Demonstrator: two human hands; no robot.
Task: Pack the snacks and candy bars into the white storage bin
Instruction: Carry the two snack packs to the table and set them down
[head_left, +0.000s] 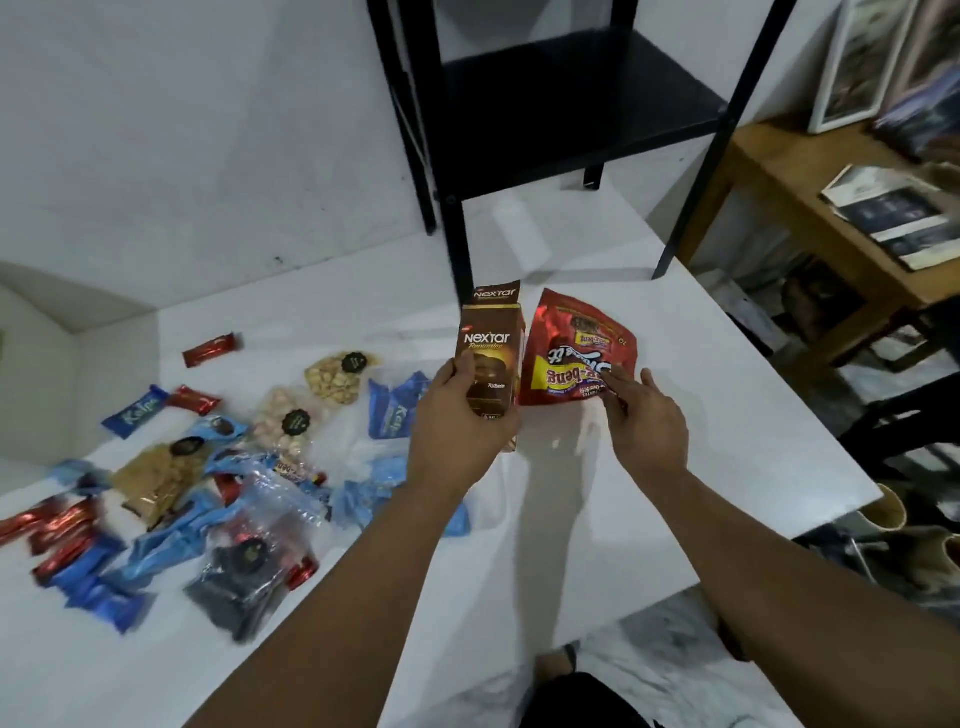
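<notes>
Left hand (457, 415) gripping brown Nextar box (488, 358), right hand (641, 415) pinching red pouch (576, 348)

Home room: framed pictures (852, 62), wooden side table (810, 208), black shelf (571, 104).

Your left hand (457, 415) and right hand (644, 421) are bare, both your arms are bare too with no sleeves showing, and you wear something black down low, and one foot peeks out.
</notes>
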